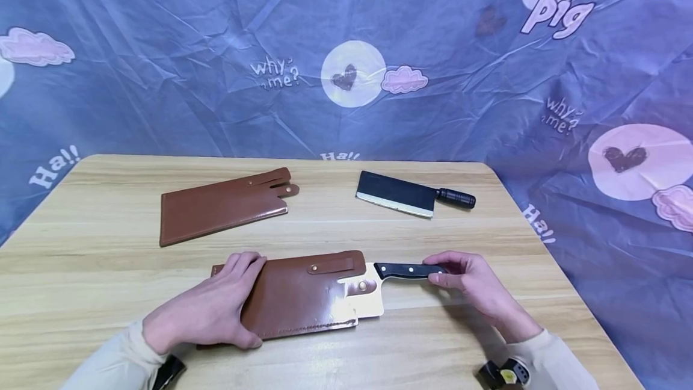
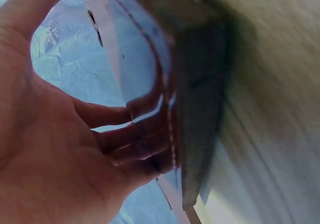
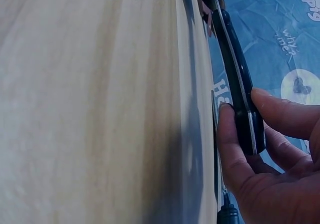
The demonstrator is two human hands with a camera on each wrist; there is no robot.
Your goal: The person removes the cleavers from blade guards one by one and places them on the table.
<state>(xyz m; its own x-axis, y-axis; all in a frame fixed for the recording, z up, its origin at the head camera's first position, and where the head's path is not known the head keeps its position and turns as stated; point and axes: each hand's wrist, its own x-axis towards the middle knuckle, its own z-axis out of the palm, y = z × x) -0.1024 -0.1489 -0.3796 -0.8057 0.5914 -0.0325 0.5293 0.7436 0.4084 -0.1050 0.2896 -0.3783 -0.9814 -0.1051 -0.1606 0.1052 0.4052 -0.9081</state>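
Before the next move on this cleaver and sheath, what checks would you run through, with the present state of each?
1. Left hand grips the near brown sheath: ok.
2. Right hand pinches the black cleaver handle: ok.
3. Blade fully in the sheath: not ok, a pale strip of blade shows.
4. Strap fastened over the handle: not ok.
5. Second cleaver and far sheath apart from the hands: ok.
6. Fingers away from the edge: cannot tell.

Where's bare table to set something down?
Free: the strip between the empty sheath and the black cleaver, and the far-left table. Crowded: front centre, where the left hand and right hand hold the sheathed cleaver.
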